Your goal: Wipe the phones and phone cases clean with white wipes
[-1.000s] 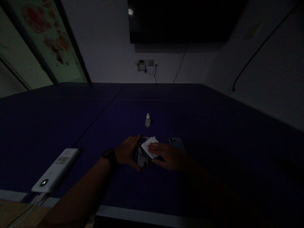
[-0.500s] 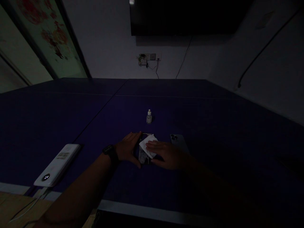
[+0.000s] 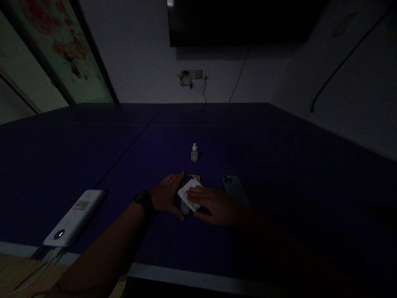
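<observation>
A dark, flat phone with a greyish picture on its face lies on the table, partly covered. My left hand, with a black watch on the wrist, braces its left side, fingers at the far end and thumb at the near end. A folded white wipe rests on the phone's face. The fingers of my right hand press flat on the wipe and hold it there. Just right of that hand lies a second, grey-blue phone, its camera side up. A small dropper bottle with a white cap stands upright beyond the phone.
A white power bank with a cable plugged in lies at the left near edge of the dark blue table. On the far wall are sockets with cords and a large dark screen. The room is dim.
My right hand has slid the wipe a little left and nearer across the phone's face. My left hand stays put. The power bank's small display shows a different mark.
</observation>
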`<state>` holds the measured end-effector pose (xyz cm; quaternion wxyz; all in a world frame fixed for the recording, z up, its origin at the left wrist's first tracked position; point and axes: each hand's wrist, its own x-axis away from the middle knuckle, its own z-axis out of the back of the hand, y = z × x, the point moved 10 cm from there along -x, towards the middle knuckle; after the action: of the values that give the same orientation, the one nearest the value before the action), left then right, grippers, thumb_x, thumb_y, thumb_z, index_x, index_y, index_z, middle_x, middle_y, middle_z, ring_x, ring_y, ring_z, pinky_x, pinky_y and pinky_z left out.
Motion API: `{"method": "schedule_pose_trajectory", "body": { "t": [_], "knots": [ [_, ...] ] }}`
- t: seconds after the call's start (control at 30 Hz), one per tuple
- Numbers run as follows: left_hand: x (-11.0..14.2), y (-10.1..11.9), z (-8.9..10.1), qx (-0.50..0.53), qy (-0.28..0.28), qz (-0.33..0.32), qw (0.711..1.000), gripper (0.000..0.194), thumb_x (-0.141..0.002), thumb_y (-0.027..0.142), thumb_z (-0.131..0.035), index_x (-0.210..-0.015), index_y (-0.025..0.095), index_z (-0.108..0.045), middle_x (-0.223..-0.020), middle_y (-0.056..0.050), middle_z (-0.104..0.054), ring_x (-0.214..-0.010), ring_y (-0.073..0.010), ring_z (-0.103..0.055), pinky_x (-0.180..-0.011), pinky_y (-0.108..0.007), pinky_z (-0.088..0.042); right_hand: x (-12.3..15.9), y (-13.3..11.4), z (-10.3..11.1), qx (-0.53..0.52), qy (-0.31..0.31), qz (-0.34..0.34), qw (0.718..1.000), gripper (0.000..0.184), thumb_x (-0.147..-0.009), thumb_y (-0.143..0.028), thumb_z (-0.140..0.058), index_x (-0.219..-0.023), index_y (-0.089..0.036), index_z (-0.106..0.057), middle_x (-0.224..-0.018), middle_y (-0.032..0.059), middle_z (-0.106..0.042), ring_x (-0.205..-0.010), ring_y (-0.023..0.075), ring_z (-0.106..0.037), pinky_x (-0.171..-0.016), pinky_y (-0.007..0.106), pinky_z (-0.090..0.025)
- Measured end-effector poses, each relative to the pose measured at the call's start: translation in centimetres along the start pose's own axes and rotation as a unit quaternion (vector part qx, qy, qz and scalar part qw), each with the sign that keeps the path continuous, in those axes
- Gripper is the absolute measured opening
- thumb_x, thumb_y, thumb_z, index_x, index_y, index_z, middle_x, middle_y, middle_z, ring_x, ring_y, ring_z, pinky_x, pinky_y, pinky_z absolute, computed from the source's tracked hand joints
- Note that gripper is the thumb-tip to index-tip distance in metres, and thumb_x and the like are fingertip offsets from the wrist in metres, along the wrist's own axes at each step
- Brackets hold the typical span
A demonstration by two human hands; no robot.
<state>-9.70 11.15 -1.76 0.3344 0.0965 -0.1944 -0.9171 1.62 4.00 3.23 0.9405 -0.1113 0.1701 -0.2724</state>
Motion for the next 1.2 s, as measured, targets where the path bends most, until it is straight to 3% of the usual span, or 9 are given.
{"method": "schedule_pose_trajectory", "body": {
  "t": [0.1, 0.23, 0.47, 0.63, 0.73, 0.83, 0.97, 1.07, 1.2],
  "knots": [
    [0.1, 0.1, 0.2, 0.002, 0.013, -0.016, 1.0, 0.156, -0.05, 0.092, -0.072, -0.165, 0.014, -0.002, -0.167, -0.029, -0.021, -0.153, -0.0502, -0.021, -0.122, -0.07, -0.017, -0.2, 1.0, 0.1, 0.011, 0.012, -0.026, 1.0, 0.05, -0.097, -0.035, -0.062, -0.142, -0.013, -0.061, -0.149, 0.0162, -0.057, -0.141, 0.0289, -0.053, -0.12, 0.048, -0.043],
    [0.0, 0.1, 0.1, 0.0, 0.006, -0.015, 1.0, 0.157, -0.05, 0.091, -0.074, -0.166, 0.017, 0.001, -0.168, -0.028, -0.019, -0.154, -0.051, -0.02, -0.122, -0.071, -0.016, 0.6, 2.5, 1.3, 0.002, 0.047, -0.035, 0.998, 0.037, -0.098, -0.031, -0.06, -0.132, -0.019, -0.069, -0.14, 0.0135, -0.066, -0.131, 0.0282, -0.063, -0.118, 0.052, -0.045],
    [0.0, 0.3, 0.1, 0.002, -0.003, -0.002, 1.0, 0.157, -0.05, 0.092, -0.073, -0.165, 0.012, -0.001, -0.167, -0.03, -0.02, -0.154, -0.0501, -0.021, -0.123, -0.069, -0.016, -0.2, 0.1, -0.3, -0.003, -0.001, 0.008, 1.0, 0.049, -0.097, -0.034, -0.062, -0.14, -0.012, -0.062, -0.149, 0.0173, -0.057, -0.14, 0.0301, -0.054, -0.119, 0.049, -0.043],
    [0.1, 0.5, 0.4, 0.005, 0.01, -0.016, 1.0, 0.155, -0.051, 0.092, -0.072, -0.166, 0.016, 0.0, -0.168, -0.027, -0.021, -0.154, -0.0496, -0.021, -0.123, -0.069, -0.017, 0.1, 1.7, 0.5, 0.019, 0.018, -0.027, 0.999, 0.043, -0.099, -0.033, -0.058, -0.135, -0.011, -0.067, -0.143, 0.0188, -0.061, -0.134, 0.0318, -0.06, -0.117, 0.053, -0.046],
    [-0.1, 0.3, 0.2, 0.004, -0.004, 0.005, 1.0, 0.158, -0.048, 0.093, -0.073, -0.165, 0.012, -0.003, -0.167, -0.029, -0.021, -0.153, -0.0519, -0.02, -0.122, -0.07, -0.017, 0.9, 1.9, 0.9, -0.002, 0.017, -0.011, 1.0, 0.038, -0.097, -0.032, -0.061, -0.129, -0.014, -0.071, -0.138, 0.0169, -0.066, -0.129, 0.0295, -0.064, -0.116, 0.049, -0.047],
    [-0.1, 0.3, 0.2, 0.002, -0.004, 0.002, 1.0, 0.16, -0.047, 0.093, -0.073, -0.165, 0.01, -0.004, -0.166, -0.031, -0.022, -0.152, -0.0517, -0.022, -0.123, -0.069, -0.016, 0.9, 1.0, 0.5, -0.015, -0.001, 0.009, 1.0, 0.041, -0.097, -0.033, -0.063, -0.134, -0.015, -0.068, -0.143, 0.0148, -0.063, -0.134, 0.0276, -0.061, -0.118, 0.045, -0.046],
    [-0.1, 0.5, 0.4, -0.004, 0.016, -0.023, 1.0, 0.157, -0.05, 0.092, -0.072, -0.165, 0.014, -0.001, -0.167, -0.029, -0.023, -0.153, -0.0493, -0.025, -0.123, -0.068, -0.017, 0.2, 1.0, 0.1, -0.01, 0.01, -0.007, 1.0, 0.049, -0.097, -0.033, -0.062, -0.143, -0.014, -0.061, -0.15, 0.0159, -0.056, -0.141, 0.0288, -0.054, -0.119, 0.049, -0.044],
    [0.0, 0.4, 0.3, -0.009, 0.014, -0.023, 1.0, 0.156, -0.05, 0.092, -0.072, -0.165, 0.014, -0.002, -0.166, -0.029, -0.024, -0.152, -0.0504, -0.025, -0.123, -0.069, -0.018, 0.4, 2.3, 0.7, 0.007, 0.037, -0.032, 0.999, 0.043, -0.098, -0.031, -0.062, -0.138, -0.016, -0.065, -0.144, 0.0153, -0.062, -0.137, 0.0285, -0.058, -0.119, 0.048, -0.045],
    [0.0, 0.3, 0.4, -0.013, 0.007, -0.014, 1.0, 0.157, -0.049, 0.092, -0.073, -0.165, 0.013, -0.001, -0.166, -0.03, -0.023, -0.153, -0.051, -0.023, -0.122, -0.069, -0.018, 1.2, 2.5, 1.3, 0.007, 0.038, -0.002, 0.999, 0.035, -0.097, -0.03, -0.062, -0.129, -0.018, -0.071, -0.136, 0.0127, -0.069, -0.128, 0.0257, -0.066, -0.116, 0.044, -0.049]
  ]
}}
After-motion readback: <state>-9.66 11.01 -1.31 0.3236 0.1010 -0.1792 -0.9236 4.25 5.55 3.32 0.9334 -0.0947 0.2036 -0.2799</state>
